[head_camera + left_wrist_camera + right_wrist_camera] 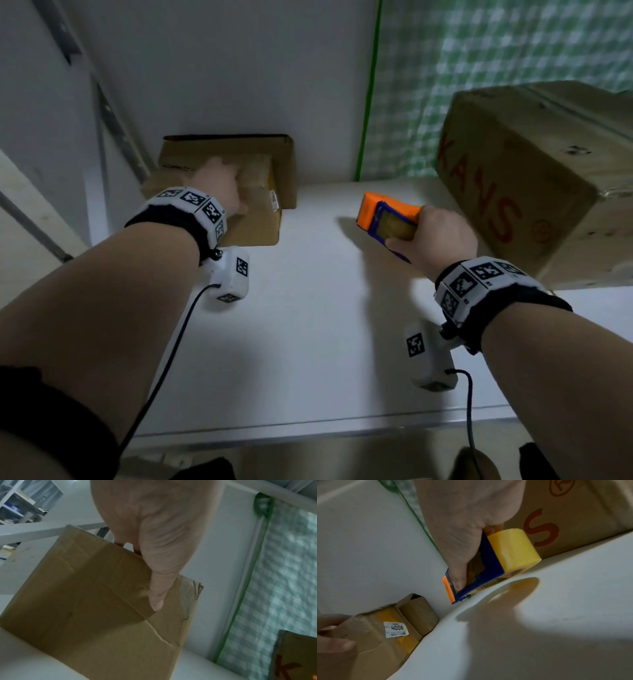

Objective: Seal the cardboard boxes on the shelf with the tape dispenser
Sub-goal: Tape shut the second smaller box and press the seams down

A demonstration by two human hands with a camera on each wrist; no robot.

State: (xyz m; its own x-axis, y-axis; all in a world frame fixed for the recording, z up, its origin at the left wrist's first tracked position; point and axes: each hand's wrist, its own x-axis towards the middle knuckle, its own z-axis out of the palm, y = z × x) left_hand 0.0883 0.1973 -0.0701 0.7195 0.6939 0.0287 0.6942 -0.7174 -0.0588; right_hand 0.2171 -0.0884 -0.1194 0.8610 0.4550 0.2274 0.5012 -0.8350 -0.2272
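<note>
A small brown cardboard box point(255, 224) with a white label stands at the back left of the white shelf point(308, 325). My left hand point(221, 183) grips its top edge, thumb pressed on the taped face point(157, 596) and fingers curled over the rim. The box point(373, 635) carries strips of yellow tape. My right hand point(442, 236) holds the orange and blue tape dispenser point(387, 219) just above the shelf, right of that box and apart from it. Its yellow tape roll point(513, 550) hangs close to the shelf surface.
A second brown box point(284, 161) stands behind the small one against the white back wall. A large box point(513, 178) with red letters fills the right side of the shelf. Behind it hangs a green checked cloth point(479, 85). Bare shelf lies between my hands.
</note>
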